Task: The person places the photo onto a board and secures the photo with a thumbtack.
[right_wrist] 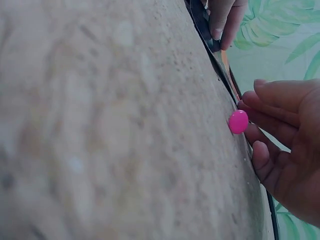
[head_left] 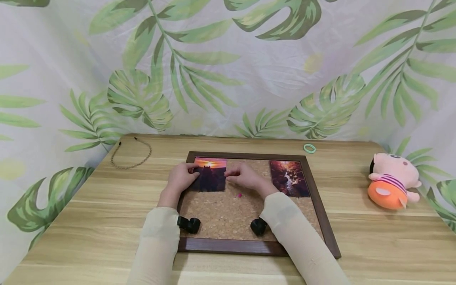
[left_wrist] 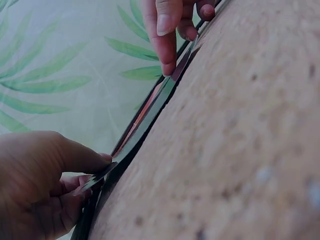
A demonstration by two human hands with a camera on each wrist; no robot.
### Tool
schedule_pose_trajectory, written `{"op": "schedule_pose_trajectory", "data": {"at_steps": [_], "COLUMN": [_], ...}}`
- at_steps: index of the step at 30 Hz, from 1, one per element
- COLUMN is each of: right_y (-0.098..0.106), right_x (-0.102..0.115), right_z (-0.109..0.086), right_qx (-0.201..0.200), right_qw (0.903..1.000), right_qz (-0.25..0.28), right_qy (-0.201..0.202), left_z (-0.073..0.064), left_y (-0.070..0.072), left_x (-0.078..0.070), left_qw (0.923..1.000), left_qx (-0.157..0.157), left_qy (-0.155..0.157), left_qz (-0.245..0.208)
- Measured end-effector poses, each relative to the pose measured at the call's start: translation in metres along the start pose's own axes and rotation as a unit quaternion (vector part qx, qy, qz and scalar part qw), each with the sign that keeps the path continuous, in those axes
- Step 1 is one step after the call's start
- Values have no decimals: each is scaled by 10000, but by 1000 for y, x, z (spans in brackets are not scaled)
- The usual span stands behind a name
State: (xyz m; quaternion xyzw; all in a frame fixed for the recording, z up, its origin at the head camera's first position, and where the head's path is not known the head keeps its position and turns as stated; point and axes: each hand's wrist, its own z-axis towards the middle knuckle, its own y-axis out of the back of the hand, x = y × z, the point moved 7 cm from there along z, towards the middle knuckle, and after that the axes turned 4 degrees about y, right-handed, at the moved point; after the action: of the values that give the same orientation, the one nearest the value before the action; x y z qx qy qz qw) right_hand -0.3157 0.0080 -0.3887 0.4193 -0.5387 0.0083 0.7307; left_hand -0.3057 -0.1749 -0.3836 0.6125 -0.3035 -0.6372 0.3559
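Sunset photo: on cork board, toward its 10 o'clock corner, between both hands. Left hand at the photo's 9 o'clock edge, thumb and fingers narrow, pinching that edge; left wrist view shows the photo side-on, bent where the thumb sits. Right hand at the 3 o'clock edge, fingers loosely curved and spread a little, fingertips touching the edge; no firm grip seen there.

Pink pin on the cork at 4 o'clock from the sunset photo, near the board's middle, apart from the photo. Right wrist view puts its round head just in front of the right fingers; cannot tell if it is pushed in.

Forest stream photo toward the board's 2 o'clock corner, flat, apart from the right hand. Dark brown frame runs round the cork. Cream sleeves come in from 5 and 7 o'clock, a black wrist unit at each cuff.

Bench is wood-grained. From the board: beaded cord at 10 o'clock, green ring between 1 and 2, plush toy about 3. Leaf-print cloth behind, at 12.
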Motion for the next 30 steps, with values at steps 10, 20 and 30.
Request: {"op": "schedule_pose_trajectory", "data": {"at_steps": [10, 20, 30], "right_y": [1, 2, 18], "right_x": [1, 1, 8], "right_z": [0, -2, -17], "right_qx": [-3, 17, 129], "right_qw": [10000, 10000, 9997], "right_qz": [-57, 36, -37], "right_qy": [55, 0, 180], "left_z": [-3, -8, -11], "left_y": [-3, -33, -34], "left_x": [-12, -19, -19], "left_qw": [9920, 9768, 9754], "left_qx": [-86, 1195, 1286], "left_qy": [-512, -746, -747], "left_qz": [1150, 1615, 1629]}}
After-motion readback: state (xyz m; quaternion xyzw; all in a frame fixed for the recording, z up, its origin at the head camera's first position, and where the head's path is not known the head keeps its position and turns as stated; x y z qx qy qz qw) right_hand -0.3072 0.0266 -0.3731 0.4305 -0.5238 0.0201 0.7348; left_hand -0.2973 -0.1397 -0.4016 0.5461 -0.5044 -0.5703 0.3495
